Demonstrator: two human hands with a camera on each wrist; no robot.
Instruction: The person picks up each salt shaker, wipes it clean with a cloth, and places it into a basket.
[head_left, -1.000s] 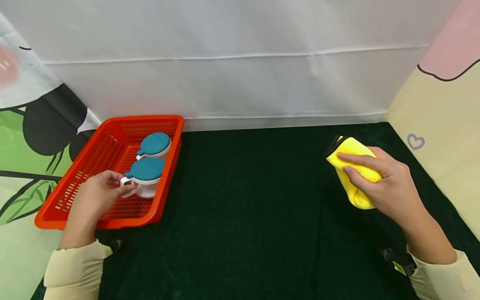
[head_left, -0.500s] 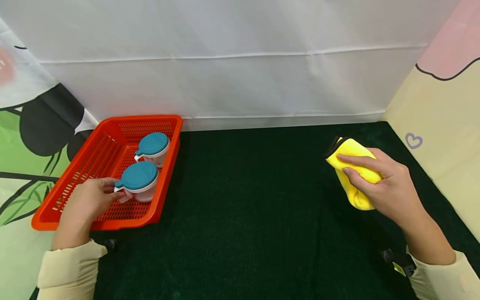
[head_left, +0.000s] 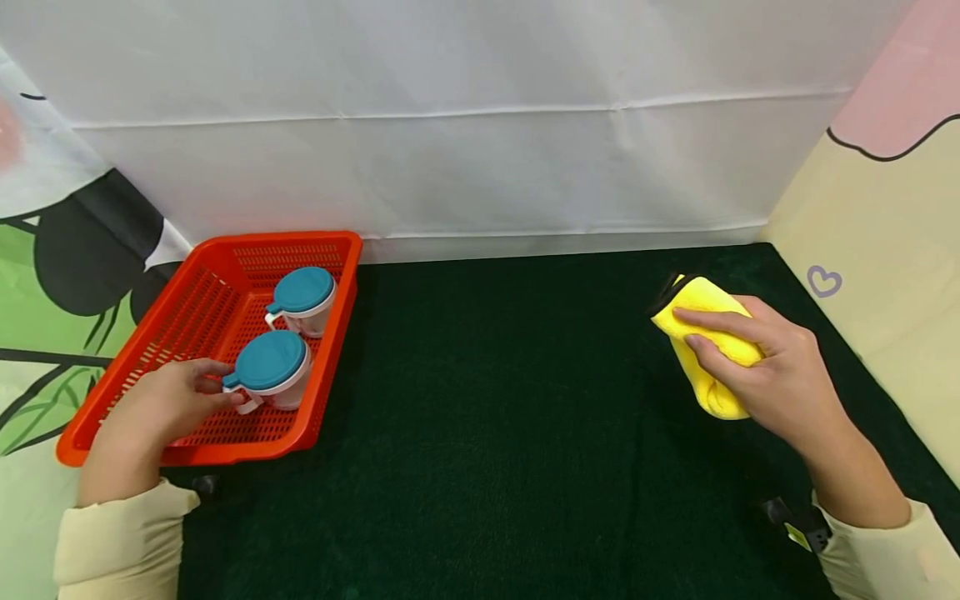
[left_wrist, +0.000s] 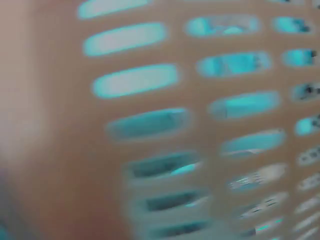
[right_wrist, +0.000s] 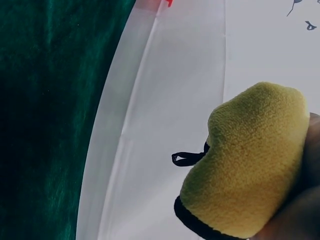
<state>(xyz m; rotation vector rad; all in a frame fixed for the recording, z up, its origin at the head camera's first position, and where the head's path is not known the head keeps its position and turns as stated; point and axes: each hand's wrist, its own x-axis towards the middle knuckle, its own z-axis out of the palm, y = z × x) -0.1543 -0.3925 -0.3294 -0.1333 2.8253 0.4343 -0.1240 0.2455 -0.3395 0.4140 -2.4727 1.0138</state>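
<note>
My left hand [head_left: 165, 400] reaches into the orange-red basket [head_left: 341, 350]. Its thumb and fingertips pinch the white handle of a clear seasoning jar [head_left: 270, 362] with a blue lid, at the near end. The jar tips slightly toward that hand. Behind it stands a matching lidded jar [head_left: 303, 292], its handle also pointing left. On the right side, my right hand [head_left: 780, 367] grips a folded yellow cloth [head_left: 708, 333] with black edging, held above the table. The right wrist view shows the cloth [right_wrist: 250, 165] close up, with a black loop.
Dark green fabric [head_left: 480, 417] covers the table. A white sheet [head_left: 480, 167] hangs along the back, with printed panels at both sides. The basket's slotted wall [left_wrist: 190, 140] fills the left wrist view and hides the left hand's fingers there.
My left hand has drawn the near jar leftward and toward the front of the basket, widening its gap from the other jar. The right hand and cloth have stayed still.
</note>
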